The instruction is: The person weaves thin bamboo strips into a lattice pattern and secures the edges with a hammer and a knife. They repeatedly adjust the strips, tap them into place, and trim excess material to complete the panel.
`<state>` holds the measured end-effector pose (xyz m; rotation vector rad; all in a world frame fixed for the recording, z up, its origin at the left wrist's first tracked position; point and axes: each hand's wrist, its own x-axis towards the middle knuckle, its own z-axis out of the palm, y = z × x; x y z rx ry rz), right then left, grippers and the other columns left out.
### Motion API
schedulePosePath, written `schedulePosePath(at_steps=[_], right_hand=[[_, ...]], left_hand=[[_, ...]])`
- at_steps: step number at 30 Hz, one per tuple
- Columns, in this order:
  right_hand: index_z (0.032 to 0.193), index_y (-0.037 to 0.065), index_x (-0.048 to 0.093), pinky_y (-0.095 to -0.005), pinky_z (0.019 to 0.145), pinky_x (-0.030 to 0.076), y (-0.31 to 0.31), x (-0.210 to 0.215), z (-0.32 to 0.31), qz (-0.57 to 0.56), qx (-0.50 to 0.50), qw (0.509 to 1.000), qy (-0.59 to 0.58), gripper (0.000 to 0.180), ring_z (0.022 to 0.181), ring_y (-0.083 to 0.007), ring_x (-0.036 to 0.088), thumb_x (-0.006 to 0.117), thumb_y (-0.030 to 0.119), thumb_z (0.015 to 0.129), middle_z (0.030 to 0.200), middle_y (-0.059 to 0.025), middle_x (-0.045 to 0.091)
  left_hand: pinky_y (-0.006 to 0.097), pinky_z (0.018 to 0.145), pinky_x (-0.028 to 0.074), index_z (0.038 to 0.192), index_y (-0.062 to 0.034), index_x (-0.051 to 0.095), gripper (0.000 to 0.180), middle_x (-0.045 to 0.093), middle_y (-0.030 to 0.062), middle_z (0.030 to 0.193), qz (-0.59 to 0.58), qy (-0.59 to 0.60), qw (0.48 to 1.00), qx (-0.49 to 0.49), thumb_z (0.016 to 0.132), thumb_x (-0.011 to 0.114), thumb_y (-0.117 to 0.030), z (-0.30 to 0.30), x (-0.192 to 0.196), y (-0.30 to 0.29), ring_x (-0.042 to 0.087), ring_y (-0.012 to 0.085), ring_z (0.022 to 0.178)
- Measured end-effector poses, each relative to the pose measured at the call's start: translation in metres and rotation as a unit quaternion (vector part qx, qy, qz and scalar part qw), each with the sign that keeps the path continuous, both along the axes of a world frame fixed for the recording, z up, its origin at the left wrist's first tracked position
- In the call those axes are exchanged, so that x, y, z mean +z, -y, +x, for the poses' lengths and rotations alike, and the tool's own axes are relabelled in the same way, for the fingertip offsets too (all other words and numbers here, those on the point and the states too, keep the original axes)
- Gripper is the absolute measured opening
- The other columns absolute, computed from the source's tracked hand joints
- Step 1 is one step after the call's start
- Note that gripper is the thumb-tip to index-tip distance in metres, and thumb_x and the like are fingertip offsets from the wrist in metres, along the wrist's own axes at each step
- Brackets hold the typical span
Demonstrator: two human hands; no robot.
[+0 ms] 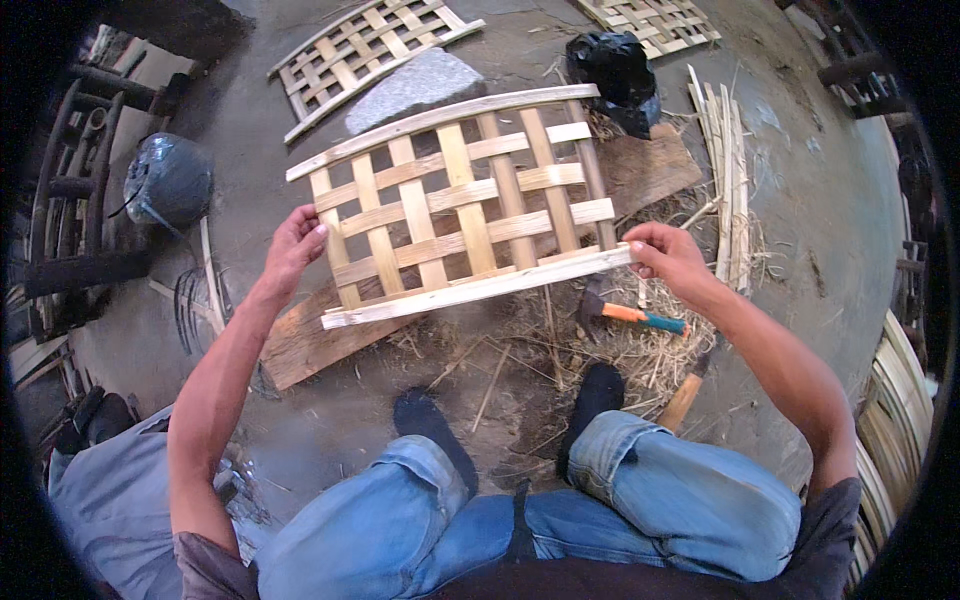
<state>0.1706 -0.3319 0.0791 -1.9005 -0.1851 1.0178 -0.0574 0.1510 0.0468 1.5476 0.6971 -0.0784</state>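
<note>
Between my hands is a woven bamboo panel (460, 198), its pale strips crossing over and under between two long edge rails. My left hand (297, 243) pinches its left side strip, thumb toward me. The near rail's right end is gripped by my right hand (662, 252), with thumb and fingers closed on it. The panel is tilted and held above a wooden board (325, 340), hiding much of it. Just below my right hand, a hammer (640, 318) with an orange and teal handle lies on wood shavings (655, 365).
Beyond the panel are a flat grey stone (418, 85), a second woven panel (365, 50), another at the far right (655, 22) and a black plastic bag (615, 80). Long split strips (730, 180) lie right. A plastic-wrapped bundle (168, 180) and dark wooden frame (88, 190) stand left.
</note>
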Motion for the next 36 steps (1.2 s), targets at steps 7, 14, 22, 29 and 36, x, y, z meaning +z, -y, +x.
schedulePosePath(at_steps=[7, 14, 22, 29, 36], right_hand=[[0.109, 0.001, 0.062, -0.0228, 0.065, 0.05, -0.005, 0.003, 0.002, 0.032, -0.002, 0.999, -0.026, 0.018, 0.075, -0.0082, 0.06, 0.06, 0.012, 0.095, 0.085, -0.0029, 0.064], [0.106, 0.002, 0.064, -0.0225, 0.066, 0.051, -0.005, 0.002, 0.003, 0.023, 0.011, 0.999, -0.026, 0.015, 0.075, -0.0084, 0.06, 0.061, 0.012, 0.094, 0.086, -0.0025, 0.065], [0.109, 0.002, 0.061, -0.0225, 0.07, 0.051, -0.006, 0.003, -0.001, 0.047, 0.054, 0.997, 0.022, 0.027, 0.081, -0.0066, 0.061, 0.07, 0.001, 0.084, 0.092, -0.0029, 0.065], [0.109, 0.0, 0.059, -0.023, 0.074, 0.051, -0.006, 0.007, -0.002, 0.048, 0.066, 0.996, 0.039, 0.03, 0.084, -0.0078, 0.061, 0.072, 0.001, 0.082, 0.095, -0.0038, 0.065], [0.105, 0.001, 0.063, -0.0233, 0.074, 0.051, -0.002, 0.007, 0.0, 0.055, 0.081, 0.986, 0.133, 0.026, 0.084, -0.008, 0.061, 0.073, 0.002, 0.082, 0.097, -0.003, 0.066]], left_hand=[[0.019, 0.074, 0.042, 0.124, -0.011, 0.053, 0.029, 0.06, -0.0065, 0.1, 0.005, -0.01, 1.0, 0.005, 0.096, 0.06, -0.02, 0.0, 0.007, 0.0, 0.052, 0.0012, 0.086], [0.018, 0.073, 0.042, 0.123, -0.0114, 0.053, 0.028, 0.061, -0.0071, 0.1, 0.001, -0.017, 1.0, -0.006, 0.097, 0.058, -0.019, -0.003, 0.012, 0.0, 0.051, 0.0006, 0.083], [0.016, 0.071, 0.041, 0.126, -0.0097, 0.052, 0.03, 0.061, -0.0065, 0.103, -0.001, -0.007, 1.0, 0.021, 0.097, 0.057, -0.017, -0.003, 0.009, 0.001, 0.052, 0.0, 0.084], [0.025, 0.086, 0.045, 0.127, -0.0107, 0.051, 0.031, 0.061, -0.0029, 0.113, 0.006, -0.03, 1.0, 0.001, 0.098, 0.056, -0.019, -0.008, 0.004, -0.006, 0.056, 0.0062, 0.101], [0.023, 0.083, 0.051, 0.13, -0.0085, 0.05, 0.035, 0.062, -0.0004, 0.11, 0.0, -0.017, 0.999, 0.039, 0.097, 0.057, -0.019, -0.005, 0.013, 0.002, 0.059, 0.0056, 0.099]])
